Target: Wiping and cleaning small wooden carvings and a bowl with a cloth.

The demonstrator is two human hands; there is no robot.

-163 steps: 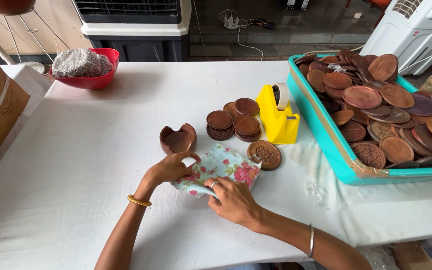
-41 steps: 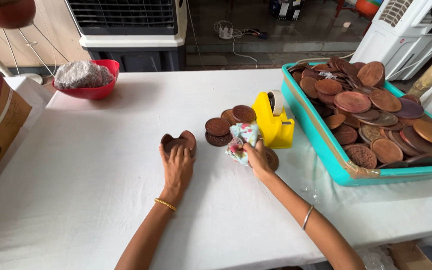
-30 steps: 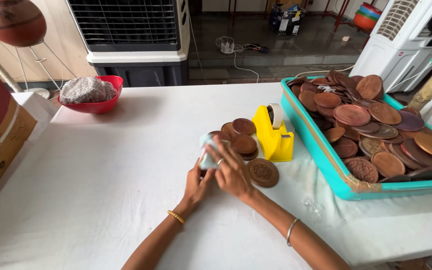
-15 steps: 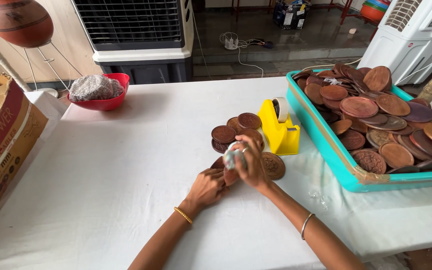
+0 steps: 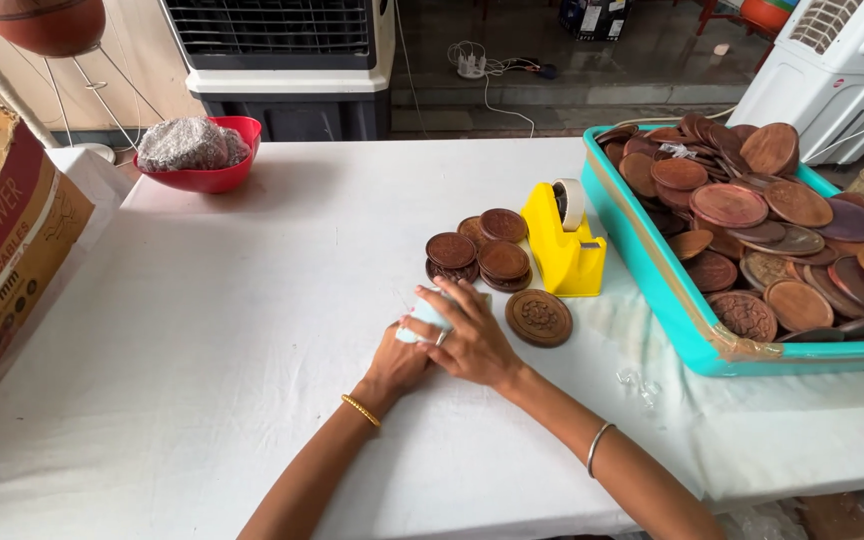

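White table (image 5: 252, 330), both hands (image 5: 442, 345) clasping pale wrapped parcel (image 5: 420, 315)

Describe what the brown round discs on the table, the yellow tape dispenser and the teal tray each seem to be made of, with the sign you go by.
Brown round discs: probably fired clay or carved wood; matt reddish-brown with relief patterns, so it stays open.
Yellow tape dispenser: moulded plastic by its smooth, even, slightly glossy colour.
Teal tray: also plastic, with a thin, uniform glossy wall.

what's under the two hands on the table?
A small pale wrapped bundle shows between the left hand and right hand. Its contents and most of its surface are covered.
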